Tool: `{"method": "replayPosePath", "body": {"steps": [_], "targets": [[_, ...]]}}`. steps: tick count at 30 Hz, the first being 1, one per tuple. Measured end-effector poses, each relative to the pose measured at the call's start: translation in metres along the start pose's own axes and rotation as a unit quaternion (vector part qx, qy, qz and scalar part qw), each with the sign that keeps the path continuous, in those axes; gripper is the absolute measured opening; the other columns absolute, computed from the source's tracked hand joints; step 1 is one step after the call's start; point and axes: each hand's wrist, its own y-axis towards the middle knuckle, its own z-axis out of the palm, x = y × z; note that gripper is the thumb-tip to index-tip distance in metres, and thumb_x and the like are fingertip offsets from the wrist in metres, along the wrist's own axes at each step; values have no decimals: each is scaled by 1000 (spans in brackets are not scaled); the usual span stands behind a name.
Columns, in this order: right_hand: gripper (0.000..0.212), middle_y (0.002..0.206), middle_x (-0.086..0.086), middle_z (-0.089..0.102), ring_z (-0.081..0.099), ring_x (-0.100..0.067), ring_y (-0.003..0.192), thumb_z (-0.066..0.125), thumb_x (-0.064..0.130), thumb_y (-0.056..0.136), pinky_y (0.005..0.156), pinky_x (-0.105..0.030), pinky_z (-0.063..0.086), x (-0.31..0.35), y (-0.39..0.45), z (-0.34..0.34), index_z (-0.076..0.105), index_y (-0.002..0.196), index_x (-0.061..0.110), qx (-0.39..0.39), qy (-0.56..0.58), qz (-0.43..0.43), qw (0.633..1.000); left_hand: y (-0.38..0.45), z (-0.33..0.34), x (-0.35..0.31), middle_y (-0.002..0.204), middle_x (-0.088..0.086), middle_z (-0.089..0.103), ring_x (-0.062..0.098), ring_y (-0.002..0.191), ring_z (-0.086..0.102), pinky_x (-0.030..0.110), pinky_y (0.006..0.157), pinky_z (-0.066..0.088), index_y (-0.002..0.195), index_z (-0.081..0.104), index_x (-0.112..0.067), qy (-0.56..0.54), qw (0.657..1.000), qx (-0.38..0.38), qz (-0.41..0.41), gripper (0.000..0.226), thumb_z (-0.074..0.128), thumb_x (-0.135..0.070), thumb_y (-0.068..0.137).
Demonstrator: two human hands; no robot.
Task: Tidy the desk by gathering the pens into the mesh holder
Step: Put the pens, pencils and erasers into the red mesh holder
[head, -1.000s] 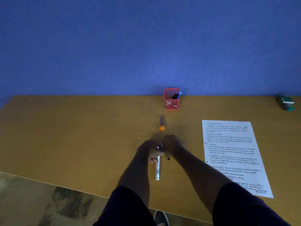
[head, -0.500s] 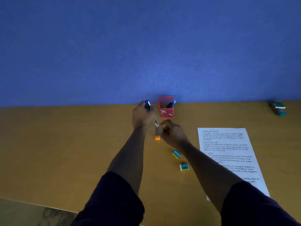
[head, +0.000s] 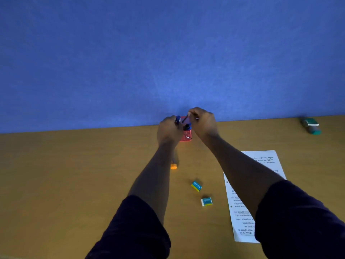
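Both my hands were up at the red mesh holder [head: 186, 138] by the wall: my left hand [head: 169, 129] gripped a blue-capped pen [head: 177, 119], my right hand [head: 203, 121] pinched a thin dark pen [head: 184, 119] above its rim. An orange-capped marker [head: 173, 166] lay on the desk [head: 74, 174].

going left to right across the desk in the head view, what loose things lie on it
orange-capped marker → upper blue and yellow eraser box → lower teal eraser box → printed white paper sheet → green and silver stapler at the far right edge.
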Motion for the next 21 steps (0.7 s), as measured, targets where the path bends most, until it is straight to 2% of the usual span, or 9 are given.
{"method": "replayPosePath", "body": {"steps": [4, 8, 10, 13, 15, 17, 19, 21], "targets": [[16, 101, -7, 71, 65, -24, 95, 60, 14, 92, 80, -39, 54, -11, 5, 11, 75, 93, 10, 31, -29, -5, 999, 1, 9, 7, 92, 11, 71, 30, 87, 66, 27, 63, 36, 96, 72, -12, 22, 999, 29, 6, 19, 57, -23, 94], [22, 112, -13, 69, 60, -32, 106, 57, 13, 93, 85, -42, 54, -19, 2, 19, 74, 107, 8, 50, -102, -10, 994, 2, 14, 16, 87, 8, 72, 29, 84, 67, 33, 63, 49, 91, 71, -14, 15, 998, 68, 0, 16, 58, -21, 93], [25, 115, -14, 68, 60, -34, 109, 56, 15, 94, 87, -43, 53, -23, 0, 19, 71, 111, 6, 42, -103, -7, 994, 2, 14, 21, 88, 7, 74, 28, 84, 68, 36, 68, 55, 93, 73, -14, -11, 998, 64, -8, 16, 59, -21, 94], [32, 122, -15, 65, 60, -32, 112, 57, 19, 95, 93, -42, 51, -25, -7, 19, 64, 123, 6, 16, -69, 5, 997, -2, 11, 24, 88, 4, 75, 22, 83, 69, 33, 71, 56, 95, 75, -16, -54, 998, 27, -29, 14, 63, -22, 91], [30, 115, -15, 65, 63, -29, 100, 59, 19, 93, 86, -40, 53, -28, -13, 17, 64, 121, 6, -17, -48, -1, 999, -5, 10, 26, 86, 3, 74, 22, 81, 68, 33, 69, 56, 92, 73, -16, -61, 997, 0, -48, 12, 63, -22, 89], [20, 99, -13, 64, 62, -26, 84, 63, 16, 89, 71, -36, 51, -32, -22, 15, 65, 106, 6, -30, -43, -23, 998, -11, 10, 29, 84, 4, 72, 24, 79, 66, 33, 65, 55, 87, 70, -16, -44, 997, -16, -61, 10, 62, -23, 88], [8, 85, -9, 64, 58, -22, 72, 65, 16, 87, 61, -30, 44, -38, -34, 13, 64, 89, 8, -6, -49, -57, 997, -19, 12, 36, 84, 5, 70, 26, 78, 65, 33, 63, 54, 84, 67, -15, -27, 996, -12, -78, 11, 60, -23, 87], [9, 77, -5, 65, 58, -20, 64, 66, 18, 86, 56, -27, 43, -44, -48, 10, 64, 81, 11, 54, -72, -95, 991, -28, 16, 43, 90, 4, 70, 26, 82, 66, 32, 66, 53, 86, 67, -17, -4, 991, 26, -130, 12, 60, -27, 86]]}}
